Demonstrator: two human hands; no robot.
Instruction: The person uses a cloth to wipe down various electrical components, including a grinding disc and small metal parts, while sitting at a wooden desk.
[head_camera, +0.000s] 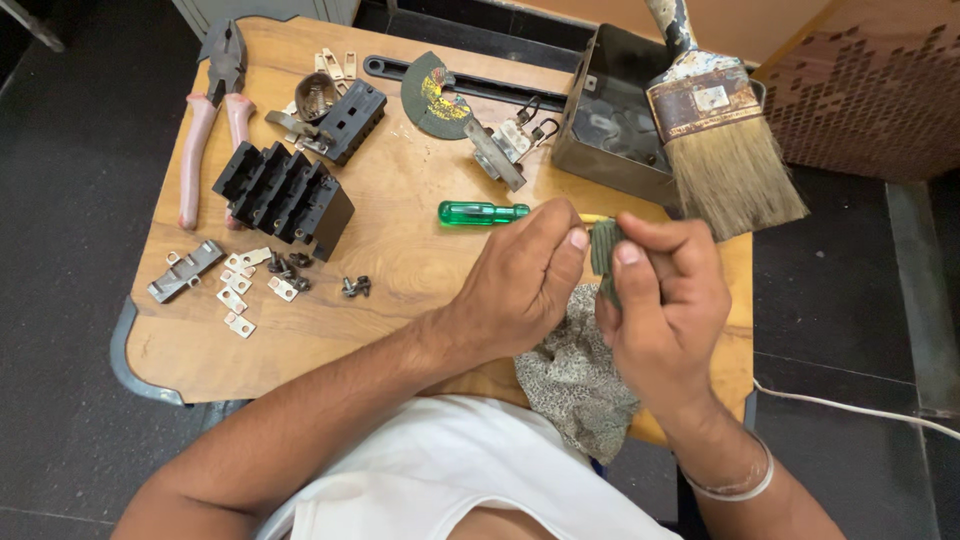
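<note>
Together, both hands work just below the green-handled screwdriver (483, 212) on the wooden worktop (400, 300): the left hand (520, 285) and right hand (665, 300) each pinch, in a closed grip, a small dark ribbed part (604, 250) between them, over a patterned cloth (575, 380). A paintbrush (725, 140) lies right of the screwdriver.

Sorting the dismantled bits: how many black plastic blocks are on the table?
2: a large ribbed block left of centre, and a smaller block behind it near the pliers. Others may be hidden.

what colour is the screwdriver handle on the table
Translucent green; the screwdriver handle shows best in the head view.
</note>
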